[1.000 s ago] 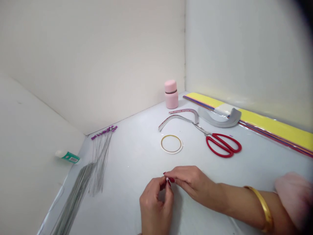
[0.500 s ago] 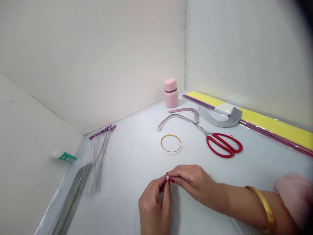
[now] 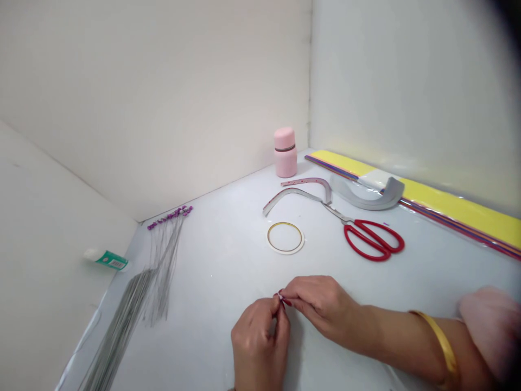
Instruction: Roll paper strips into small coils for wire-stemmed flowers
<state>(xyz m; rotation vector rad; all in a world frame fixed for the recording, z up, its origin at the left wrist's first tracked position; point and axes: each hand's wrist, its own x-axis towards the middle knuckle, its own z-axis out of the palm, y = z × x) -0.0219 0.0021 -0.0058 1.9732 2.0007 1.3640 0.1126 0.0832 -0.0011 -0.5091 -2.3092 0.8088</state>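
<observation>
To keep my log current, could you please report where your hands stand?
Left hand, right hand: both pinching a tiny pale piece. Red-handled scissors lie beyond, not touching.

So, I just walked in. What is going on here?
A person pinches a tiny pale piece between the fingertips of the left hand and right hand, just above a white work surface. Red-handled scissors, a thin gold ring and bundled thin wires lie nearby.
</observation>
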